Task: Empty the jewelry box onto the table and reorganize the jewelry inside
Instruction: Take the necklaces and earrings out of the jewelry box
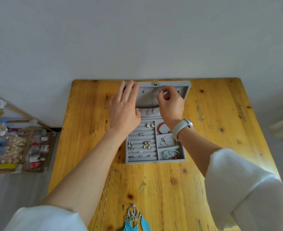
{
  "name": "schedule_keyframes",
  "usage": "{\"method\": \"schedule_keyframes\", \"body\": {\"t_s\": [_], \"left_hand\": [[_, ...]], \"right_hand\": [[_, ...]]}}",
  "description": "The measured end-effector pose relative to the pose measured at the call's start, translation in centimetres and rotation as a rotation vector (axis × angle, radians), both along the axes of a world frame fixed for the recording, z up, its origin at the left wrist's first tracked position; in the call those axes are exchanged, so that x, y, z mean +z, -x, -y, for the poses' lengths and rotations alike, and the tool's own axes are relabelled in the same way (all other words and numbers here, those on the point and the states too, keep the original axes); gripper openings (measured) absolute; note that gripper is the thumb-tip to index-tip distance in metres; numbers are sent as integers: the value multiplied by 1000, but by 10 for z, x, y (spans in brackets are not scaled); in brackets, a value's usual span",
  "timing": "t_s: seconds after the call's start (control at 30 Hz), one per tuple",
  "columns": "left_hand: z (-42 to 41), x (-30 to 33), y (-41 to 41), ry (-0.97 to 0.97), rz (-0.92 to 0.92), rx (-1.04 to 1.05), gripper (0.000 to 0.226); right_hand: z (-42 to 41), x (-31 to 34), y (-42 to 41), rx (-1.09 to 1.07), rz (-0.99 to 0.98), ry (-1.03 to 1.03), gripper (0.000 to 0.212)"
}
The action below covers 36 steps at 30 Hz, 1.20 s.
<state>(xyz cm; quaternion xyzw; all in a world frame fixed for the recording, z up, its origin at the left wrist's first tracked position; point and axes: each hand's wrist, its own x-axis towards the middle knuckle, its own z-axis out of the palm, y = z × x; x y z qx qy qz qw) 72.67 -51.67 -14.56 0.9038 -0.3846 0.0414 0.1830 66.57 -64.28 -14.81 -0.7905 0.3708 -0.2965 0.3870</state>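
Jewelry box sits open mid-table, lid tipped back at the far side. Left hand lies spread flat on the lid's left part; right hand has its grip pinched at something small in the lid lining, too fine to name. Chains look light, limp, tangle-prone; best lifted near a clasp

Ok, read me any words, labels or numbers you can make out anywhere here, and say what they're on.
Nothing readable.
Red labels on the plastic bottles in the rack: print too small and blurred.
Jewelry box, its clasp and the white watch: no visible text.
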Motion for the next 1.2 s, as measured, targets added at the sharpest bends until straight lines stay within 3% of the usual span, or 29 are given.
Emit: {"method": "schedule_keyframes", "body": {"t_s": [0.4,0.53,0.63,0.83,1.07,1.2], "left_hand": [[2,29,-8,-125,-200,-21,70],[4,45,6,145,-322,-59,64],[1,55,39,376,-625,-116,59],[-27,30,118,518,-1124,-96,10],[-81,-33,219,457,-1499,188,10],[-108,-54,255,369,-1595,333,7]], "right_hand": [[11,107,5,320,315,-239,14],[5,137,22,453,329,-356,18],[-3,142,45,497,305,-436,20],[-20,111,100,372,280,-573,18],[-30,26,183,32,103,-771,21],[-43,-21,229,-103,27,-945,19]]}}
